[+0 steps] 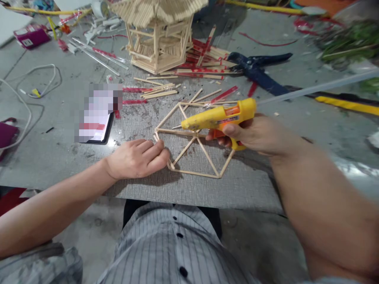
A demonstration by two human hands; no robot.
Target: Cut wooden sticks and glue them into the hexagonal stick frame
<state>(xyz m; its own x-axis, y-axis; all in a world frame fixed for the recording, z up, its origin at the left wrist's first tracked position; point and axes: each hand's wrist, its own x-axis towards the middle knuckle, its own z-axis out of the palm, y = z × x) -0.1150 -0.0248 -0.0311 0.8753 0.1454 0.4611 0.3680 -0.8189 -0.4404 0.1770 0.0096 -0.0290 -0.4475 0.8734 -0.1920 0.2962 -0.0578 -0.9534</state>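
Observation:
A hexagon frame of thin wooden sticks (204, 156) with spokes lies flat on the grey table (59, 157). My left hand (139, 158) rests on the table with its fingers pressed together on the frame's left corner. My right hand (254, 134) grips a yellow and orange glue gun (219, 117) above the frame. The gun's nozzle points left at the left corner, close to my left fingertips. A clear glue stick (310, 88) juts out of the back of the gun to the right.
A stick-built pavilion model (156, 35) stands at the back, with loose sticks and red wrappers (204, 59) beside it. A phone (99, 118) lies left of the frame. A dark blue clamp (260, 71), white cables (38, 79) and green material (349, 41) lie around.

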